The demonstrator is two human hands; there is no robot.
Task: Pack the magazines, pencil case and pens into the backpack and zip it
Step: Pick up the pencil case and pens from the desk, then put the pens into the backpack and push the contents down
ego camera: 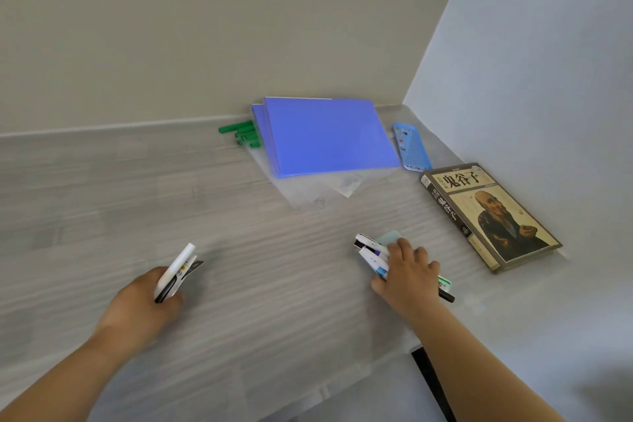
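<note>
Gripping a small bundle of white-and-black pens (177,271) in my left hand (144,298), fingers curled round the barrels, tips pointing up and away from me, above the grey wood-grain table (102,202). Right hand (407,271) is on the table with fingers and thumb closed over a pen cluster (371,252). White caps stick out to its left and a black end to its right. Stack of blue magazines (329,137) lies against the back wall, well apart from both hands. Blue pencil case (409,147) lies just beside the stack on its right. Green sticks (241,134) lie at the stack's left edge. Book (489,216) lies flat near the right wall, beyond my right hand.
</note>
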